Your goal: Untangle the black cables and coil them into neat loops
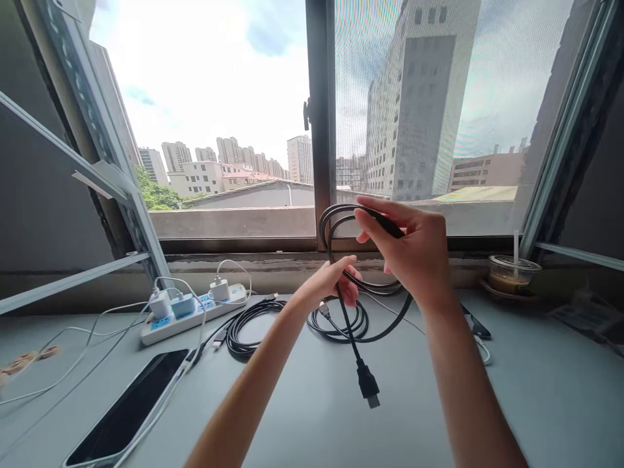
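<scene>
A black cable point(348, 322) hangs in loops between my two hands, raised above the desk. My right hand point(419, 250) pinches the top of the loops between thumb and fingers, with a thicker black end piece point(389, 225) lying under the fingers. Lower and to the left, my left hand point(336, 278) has its fingers curled round the cable strands. Below the left hand dangles one end, a black plug point(366, 382) with a flat metal tip. Behind the hands, a second coiled black cable point(361, 325) rests on the desk.
Another black cable coil point(234, 335) lies left of centre. A white power strip point(195, 318) with chargers stands behind a phone point(129, 406), white cords trailing around. On the right are a second phone point(478, 324) and a lidded drink cup point(511, 276). The window point(320, 130) backs the desk.
</scene>
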Demonstrator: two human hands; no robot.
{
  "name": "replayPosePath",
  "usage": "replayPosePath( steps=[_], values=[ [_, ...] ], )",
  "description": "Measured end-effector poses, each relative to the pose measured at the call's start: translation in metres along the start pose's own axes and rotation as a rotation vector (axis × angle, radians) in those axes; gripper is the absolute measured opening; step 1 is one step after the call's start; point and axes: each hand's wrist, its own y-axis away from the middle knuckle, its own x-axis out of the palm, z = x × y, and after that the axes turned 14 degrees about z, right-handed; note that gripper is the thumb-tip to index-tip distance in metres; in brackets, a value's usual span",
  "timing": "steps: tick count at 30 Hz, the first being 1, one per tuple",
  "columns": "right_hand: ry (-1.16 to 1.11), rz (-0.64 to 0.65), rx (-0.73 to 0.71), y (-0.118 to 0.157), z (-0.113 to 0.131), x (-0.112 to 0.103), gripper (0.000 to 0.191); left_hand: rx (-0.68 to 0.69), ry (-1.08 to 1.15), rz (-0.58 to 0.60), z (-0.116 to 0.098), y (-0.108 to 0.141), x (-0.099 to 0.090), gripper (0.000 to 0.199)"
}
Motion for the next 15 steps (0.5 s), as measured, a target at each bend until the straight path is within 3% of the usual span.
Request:
replayPosePath(
  steps=[3, 7, 9, 12, 15],
  values=[
    [0.021, -0.030, -0.018, 0.003, 0.005, 0.001, 0.034, -0.093, -0.074, 0.196, 0.005, 0.000, 0.005, 0.061],
    [-0.024, -0.108, -0.125, 0.007, 0.008, 0.010, 0.025, -0.177, -0.049, 0.600, 0.004, 0.001, 0.009, 0.079],
    [-0.067, -0.121, -0.172, 0.008, 0.011, 0.013, 0.022, -0.166, 0.009, 0.678, 0.004, -0.001, 0.009, 0.085],
    [-0.099, -0.081, -0.210, 0.011, 0.016, 0.012, 0.019, -0.115, 0.091, 0.579, 0.008, -0.002, 0.006, 0.079],
    [-0.124, -0.038, -0.228, 0.012, 0.018, 0.007, 0.018, 0.106, 0.167, 0.287, 0.010, -0.003, 0.005, 0.054]
  ],
)
